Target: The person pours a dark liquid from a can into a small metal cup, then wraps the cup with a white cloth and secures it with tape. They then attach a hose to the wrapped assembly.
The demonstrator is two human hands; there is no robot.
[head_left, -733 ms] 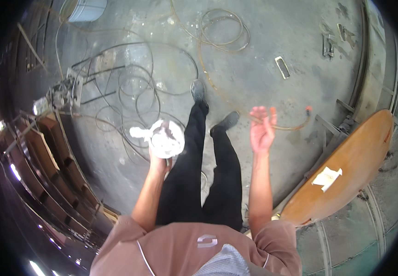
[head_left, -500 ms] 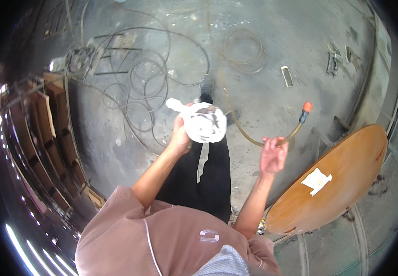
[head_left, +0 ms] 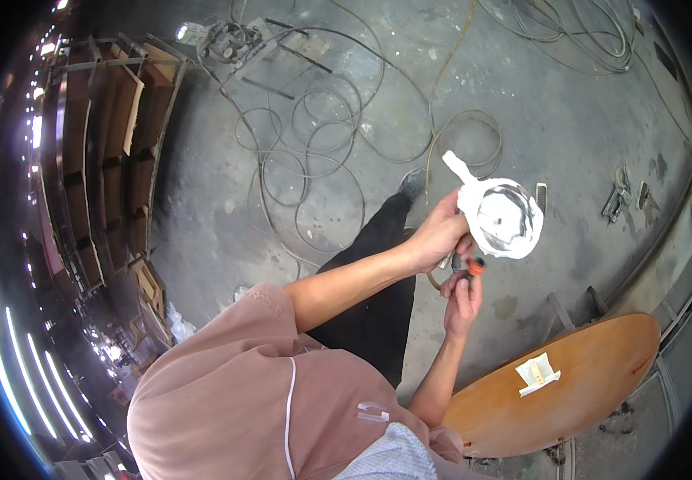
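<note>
My left hand (head_left: 438, 236) is closed round the handle of what looks like a paint spray gun (head_left: 506, 222), its round cup and knob-like end covered in white wrapping. The cup's top faces up, with grey smears inside. Just below, my right hand (head_left: 462, 302) grips the end of an air hose, close to its orange and black coupling (head_left: 474, 267). The coupling is right beside the gun's metal handle end; whether the two touch I cannot tell. My left fingers are partly hidden behind the gun.
An oval brown wooden panel (head_left: 570, 360) with a white paper patch (head_left: 538, 374) stands at my lower right. Looped hoses (head_left: 306, 152) lie across the floor ahead, another coil (head_left: 578, 40) at the far right. On the left stands a rack of brown panels (head_left: 114, 152). Metal parts (head_left: 618, 196) lie at right.
The view has turned left. My right hand has brought the hose end from well off to the right up to the spray gun, which my left hand still holds. The orange coupling is now beside the gun.
</note>
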